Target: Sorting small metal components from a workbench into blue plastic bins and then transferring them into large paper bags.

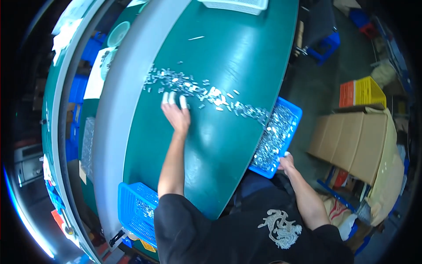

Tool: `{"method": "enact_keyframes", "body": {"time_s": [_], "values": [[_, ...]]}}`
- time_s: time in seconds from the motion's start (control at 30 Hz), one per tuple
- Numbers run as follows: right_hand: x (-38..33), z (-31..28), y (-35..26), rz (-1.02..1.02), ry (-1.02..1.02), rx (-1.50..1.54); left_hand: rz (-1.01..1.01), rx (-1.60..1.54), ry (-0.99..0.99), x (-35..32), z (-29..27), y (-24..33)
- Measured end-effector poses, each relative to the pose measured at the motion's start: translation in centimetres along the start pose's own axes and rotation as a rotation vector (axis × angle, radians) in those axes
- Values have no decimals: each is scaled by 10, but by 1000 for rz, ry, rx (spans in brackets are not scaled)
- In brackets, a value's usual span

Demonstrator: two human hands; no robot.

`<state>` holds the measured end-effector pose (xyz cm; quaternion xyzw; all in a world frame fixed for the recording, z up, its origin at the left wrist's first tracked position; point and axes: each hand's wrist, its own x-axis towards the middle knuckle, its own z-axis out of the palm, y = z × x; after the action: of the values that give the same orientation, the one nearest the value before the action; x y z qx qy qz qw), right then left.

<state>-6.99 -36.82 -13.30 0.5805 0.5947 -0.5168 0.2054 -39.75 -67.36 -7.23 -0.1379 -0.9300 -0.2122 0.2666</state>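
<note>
Small shiny metal pieces (189,86) lie scattered in a band across the green table (224,53), running to its right edge. At the near side of this band is my left hand (176,115), its fingers apart and white covers on the tips; nothing shows in its grasp. My right hand (286,163) grips the outer rim of a blue plastic basket (295,121) full of the same pieces. That basket is against the table's right edge, beside the end of the band. The fingers under its rim are partly hidden.
Another blue basket (127,207) with some metal pieces sits at the lower left. A white basket (237,4) stands at the far end of the table. A grey metal rail (116,110) borders the table's left. Cardboard (347,141) and a yellow crate (369,91) are on the right.
</note>
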Motion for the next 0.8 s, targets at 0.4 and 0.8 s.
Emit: {"method": "enact_keyframes", "body": {"time_s": [0.4, 0.8], "values": [[18, 7, 5, 126, 45, -122, -272, -33, -124, 79, 35, -144], [7, 15, -14, 191, 94, -115, -170, 126, -198, 111, 53, -132]]}}
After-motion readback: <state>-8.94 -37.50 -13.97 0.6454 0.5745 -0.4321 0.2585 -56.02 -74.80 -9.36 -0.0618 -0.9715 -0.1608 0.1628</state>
